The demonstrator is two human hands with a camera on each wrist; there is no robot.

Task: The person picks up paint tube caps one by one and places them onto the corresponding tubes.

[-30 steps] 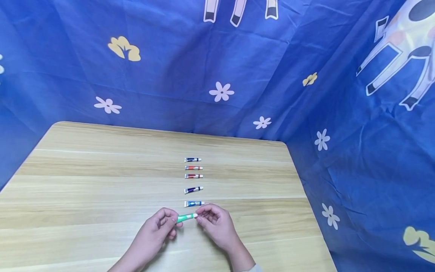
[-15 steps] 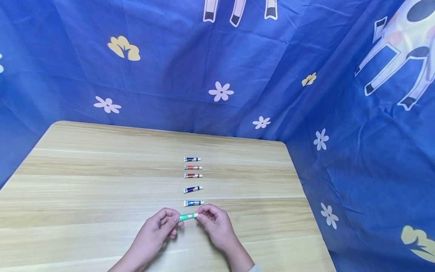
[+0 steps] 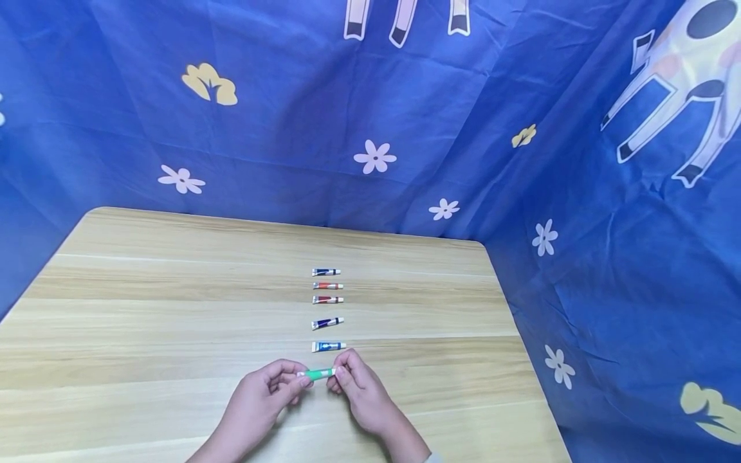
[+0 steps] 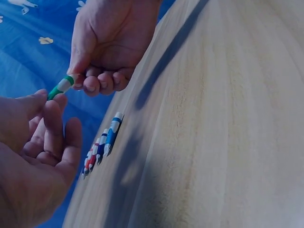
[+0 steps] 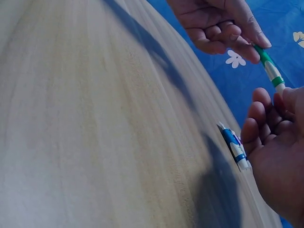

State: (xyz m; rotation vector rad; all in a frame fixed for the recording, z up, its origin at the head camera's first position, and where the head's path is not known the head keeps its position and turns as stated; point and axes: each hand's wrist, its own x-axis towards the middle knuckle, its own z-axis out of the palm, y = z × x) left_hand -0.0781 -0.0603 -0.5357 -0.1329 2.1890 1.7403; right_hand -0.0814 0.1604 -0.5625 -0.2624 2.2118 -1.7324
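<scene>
A small green paint tube (image 3: 320, 373) with a white cap is held above the table between both hands. My left hand (image 3: 255, 400) pinches its flat tail end between thumb and forefinger. At the other end, my right hand (image 3: 366, 395) pinches the white cap with thumb and forefinger, its remaining fingers curled in. The right wrist view shows the tube's green body (image 5: 269, 64) with a pale label between the two hands. Just beyond the hands, a blue paint tube (image 3: 328, 346) lies on the wooden table (image 3: 173, 360), cap to the right.
Farther back in the same column lie a dark purple tube (image 3: 327, 323), slightly slanted, a red tube (image 3: 328, 299), an orange-red tube (image 3: 328, 286) and a dark blue tube (image 3: 327, 272). A blue printed cloth (image 3: 278, 128) hangs behind and to the right of the table.
Both hands have come slightly nearer the body with the green tube. The tube lies more level, and its tail end shows more at the left fingers. The tubes on the table have stayed put.
</scene>
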